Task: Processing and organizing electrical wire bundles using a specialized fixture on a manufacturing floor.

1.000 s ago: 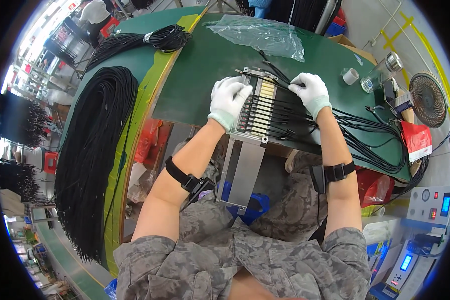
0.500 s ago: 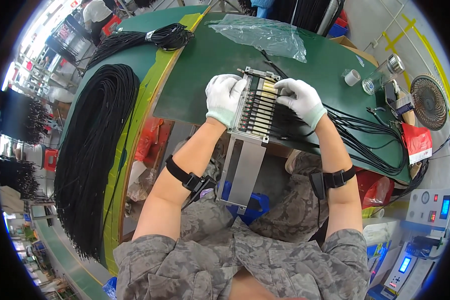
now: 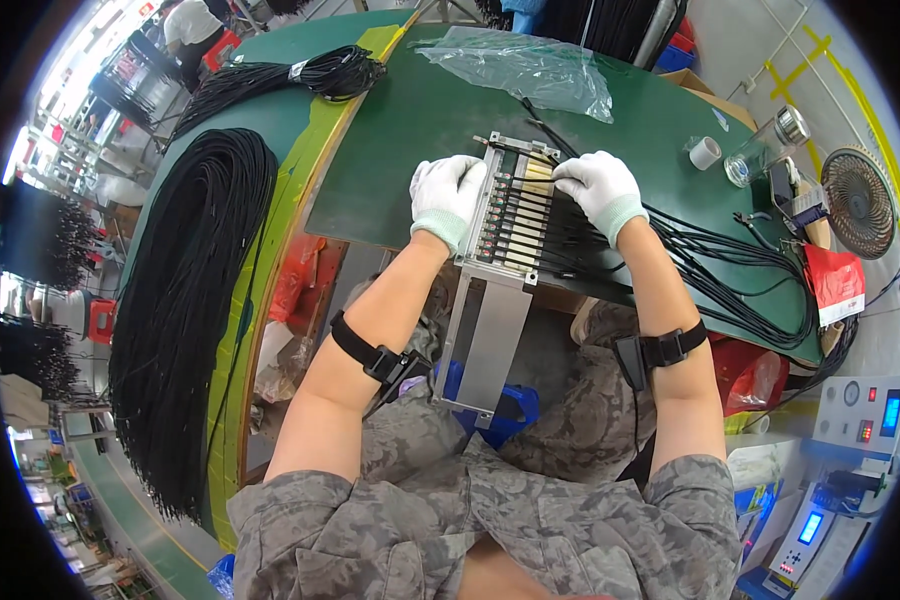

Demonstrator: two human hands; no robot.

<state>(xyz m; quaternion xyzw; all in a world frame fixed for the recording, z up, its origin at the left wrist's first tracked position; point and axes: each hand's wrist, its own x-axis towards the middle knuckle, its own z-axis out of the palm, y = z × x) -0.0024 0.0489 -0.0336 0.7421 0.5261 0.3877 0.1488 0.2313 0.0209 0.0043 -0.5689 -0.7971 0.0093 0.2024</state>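
Note:
A metal fixture [image 3: 497, 262] holds a row of thin black cables laid side by side across pale strips, and juts over the table's near edge. Its long silvery plate [image 3: 490, 345] extends down toward my lap. My left hand [image 3: 447, 193], in a white glove, is closed against the fixture's left edge, fingertips partly hidden. On the other side, my right hand [image 3: 602, 190], also gloved, pinches a black cable near the upper slots. The cables [image 3: 690, 245] run out from beneath this hand across the table to the right.
A large bundle of black cables [image 3: 190, 300] hangs over the left table; a tied bundle [image 3: 320, 75] lies behind it. A clear plastic bag [image 3: 520, 65] lies at the back. At right are a white cup [image 3: 705, 154], a glass bottle [image 3: 765, 150] and a fan [image 3: 858, 203].
My right hand has shifted slightly up and left, its fingers drawn closer together at the cables. The left hand has moved very slightly left; the fixture stays nearly in place.

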